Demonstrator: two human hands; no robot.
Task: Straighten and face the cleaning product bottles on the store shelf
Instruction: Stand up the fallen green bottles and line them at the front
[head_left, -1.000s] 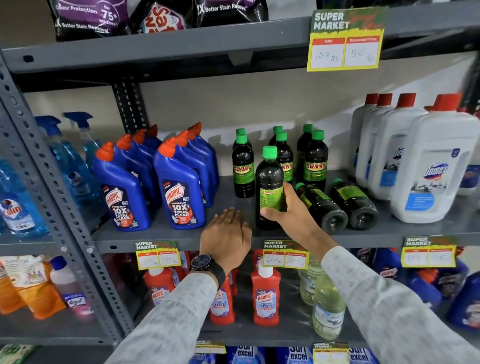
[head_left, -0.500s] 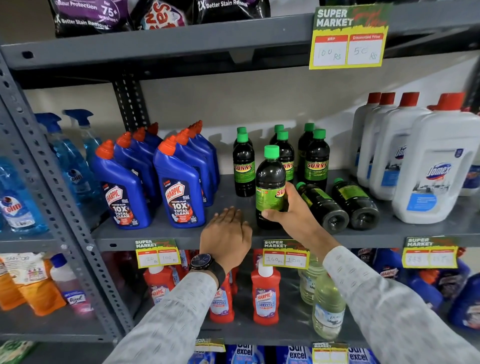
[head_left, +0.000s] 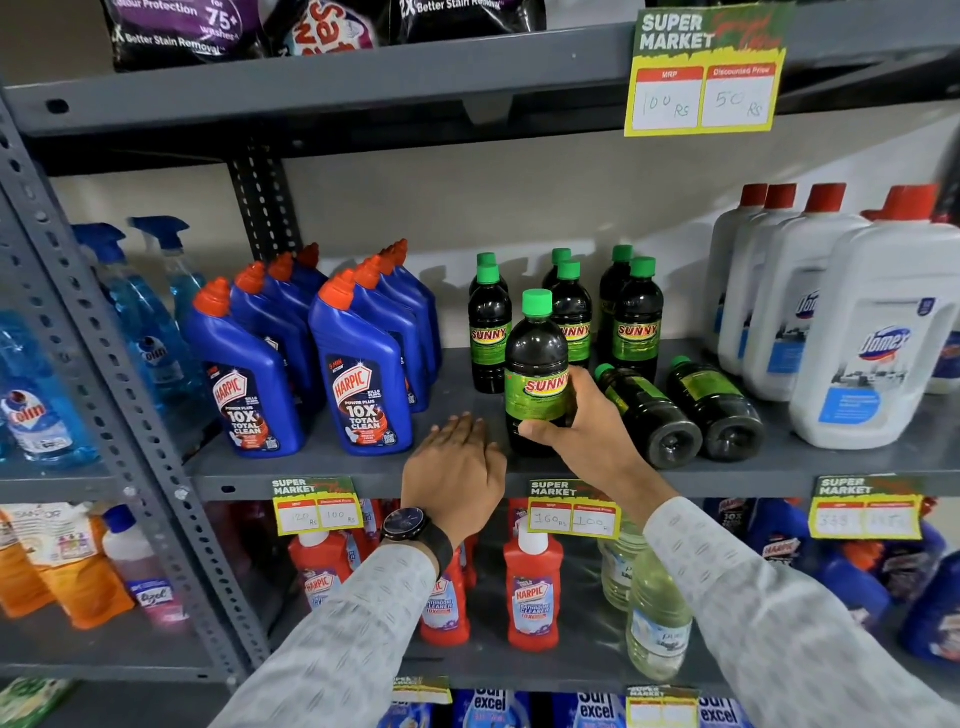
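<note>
My right hand (head_left: 587, 431) grips a dark Sunny bottle (head_left: 535, 364) with a green cap, standing upright at the front of the grey shelf (head_left: 363, 470); its green label faces me. My left hand (head_left: 457, 478) rests flat on the shelf's front edge just left of that bottle, holding nothing. Behind it stand several more Sunny bottles (head_left: 636, 322) in rows. Two Sunny bottles (head_left: 649, 415) lie on their sides to the right, bases toward me.
Blue Harpic bottles (head_left: 363, 379) stand in two rows on the left, white Domex jugs (head_left: 878, 343) on the right. Blue spray bottles (head_left: 150, 312) fill the neighbouring bay. Red Harpic bottles (head_left: 532, 597) sit on the shelf below, behind price tags (head_left: 574, 512).
My right hand has turned the held Sunny bottle, so its label with the brand name now faces forward. My left hand has stayed in place.
</note>
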